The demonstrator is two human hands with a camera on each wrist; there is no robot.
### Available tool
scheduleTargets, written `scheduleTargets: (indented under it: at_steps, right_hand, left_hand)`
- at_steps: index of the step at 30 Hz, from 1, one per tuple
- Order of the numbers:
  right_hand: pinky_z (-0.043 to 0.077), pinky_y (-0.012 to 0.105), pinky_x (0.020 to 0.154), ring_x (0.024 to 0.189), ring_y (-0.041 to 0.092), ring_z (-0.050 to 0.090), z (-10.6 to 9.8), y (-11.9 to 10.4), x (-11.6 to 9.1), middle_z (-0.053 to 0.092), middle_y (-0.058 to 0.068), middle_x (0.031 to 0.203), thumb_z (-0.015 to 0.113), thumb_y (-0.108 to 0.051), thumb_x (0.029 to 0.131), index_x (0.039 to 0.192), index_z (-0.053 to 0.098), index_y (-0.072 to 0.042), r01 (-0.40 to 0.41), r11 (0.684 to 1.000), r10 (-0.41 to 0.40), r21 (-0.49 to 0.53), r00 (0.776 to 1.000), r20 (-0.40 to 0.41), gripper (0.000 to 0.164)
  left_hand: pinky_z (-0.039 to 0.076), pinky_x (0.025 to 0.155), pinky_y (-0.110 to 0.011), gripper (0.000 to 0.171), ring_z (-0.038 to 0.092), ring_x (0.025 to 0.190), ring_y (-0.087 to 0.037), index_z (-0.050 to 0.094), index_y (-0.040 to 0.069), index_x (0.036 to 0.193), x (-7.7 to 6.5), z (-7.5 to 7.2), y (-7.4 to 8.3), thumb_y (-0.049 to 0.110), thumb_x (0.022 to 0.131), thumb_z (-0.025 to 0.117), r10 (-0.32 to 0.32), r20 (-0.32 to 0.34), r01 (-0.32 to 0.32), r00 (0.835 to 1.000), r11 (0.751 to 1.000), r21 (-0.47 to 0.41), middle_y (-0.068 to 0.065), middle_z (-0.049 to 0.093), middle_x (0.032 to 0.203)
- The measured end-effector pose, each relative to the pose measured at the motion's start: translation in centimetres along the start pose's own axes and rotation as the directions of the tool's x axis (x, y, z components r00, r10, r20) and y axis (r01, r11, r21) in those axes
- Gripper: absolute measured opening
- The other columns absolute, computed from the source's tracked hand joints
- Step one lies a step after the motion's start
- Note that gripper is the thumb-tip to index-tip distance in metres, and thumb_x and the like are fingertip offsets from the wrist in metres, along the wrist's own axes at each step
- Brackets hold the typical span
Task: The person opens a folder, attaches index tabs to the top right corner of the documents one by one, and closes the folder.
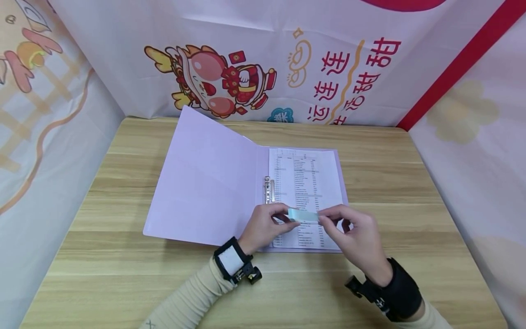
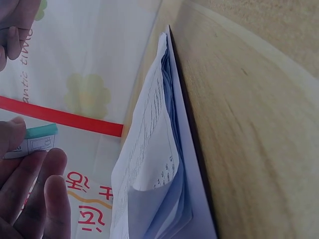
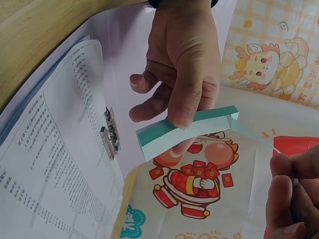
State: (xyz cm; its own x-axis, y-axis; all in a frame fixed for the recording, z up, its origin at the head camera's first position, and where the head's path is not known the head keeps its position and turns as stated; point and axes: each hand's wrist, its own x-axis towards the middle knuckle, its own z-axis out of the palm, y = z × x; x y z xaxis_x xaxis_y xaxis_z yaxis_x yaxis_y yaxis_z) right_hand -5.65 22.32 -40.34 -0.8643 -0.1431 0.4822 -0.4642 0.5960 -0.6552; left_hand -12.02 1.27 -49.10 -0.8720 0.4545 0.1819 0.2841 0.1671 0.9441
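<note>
My left hand (image 1: 263, 226) pinches a small teal-and-white pad of sticky tabs (image 3: 187, 130) between thumb and fingers. A pale translucent sticky tab (image 3: 253, 136) stretches from one end of this pad to my right hand (image 1: 359, 230), whose thumb and forefinger pinch its far end. Both hands are above printed sheets (image 1: 328, 183) in an open lilac folder (image 1: 205, 183). In the left wrist view the pad's underside shows a printed drawing, and the sheets' near corner curls up.
A metal clip (image 1: 268, 189) sits by the folder's spine. The folder's left cover stands partly raised from the wooden table (image 1: 411, 205). Printed cloth (image 1: 255, 27) hangs behind the table and at both sides.
</note>
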Motion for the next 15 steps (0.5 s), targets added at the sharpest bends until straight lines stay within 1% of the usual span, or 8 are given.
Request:
scheduleTargets:
  at_steps: [9, 15]
  right_hand:
    - [0.038, 0.016, 0.051, 0.06, 0.004, 0.051, -0.04, 0.19, 0.0, 0.071, -0.006, 0.076, 0.079, 0.008, 0.081, 0.092, 0.078, -0.008, -0.006, 1.0, 0.006, 0.0, 1.0, -0.009, 0.02]
    - [0.038, 0.016, 0.052, 0.061, 0.004, 0.052, -0.29, 0.23, 0.02, 0.072, -0.004, 0.076, 0.079, 0.009, 0.081, 0.092, 0.079, -0.007, -0.013, 1.0, 0.013, -0.007, 0.999, -0.029, 0.02]
  left_hand:
    - [0.059, 0.065, -0.027, 0.021, 0.069, 0.08, -0.008, 0.077, 0.008, 0.105, -0.03, -0.04, -0.05, 0.013, 0.085, 0.083, -0.015, 0.012, 0.015, 1.0, 1.0, 0.001, -0.001, 0.076, 0.097]
    - [0.059, 0.066, -0.025, 0.021, 0.068, 0.08, -0.007, 0.077, 0.007, 0.105, -0.09, -0.15, 0.0, 0.014, 0.086, 0.083, -0.015, 0.008, 0.015, 1.0, 0.999, 0.033, -0.002, 0.075, 0.096]
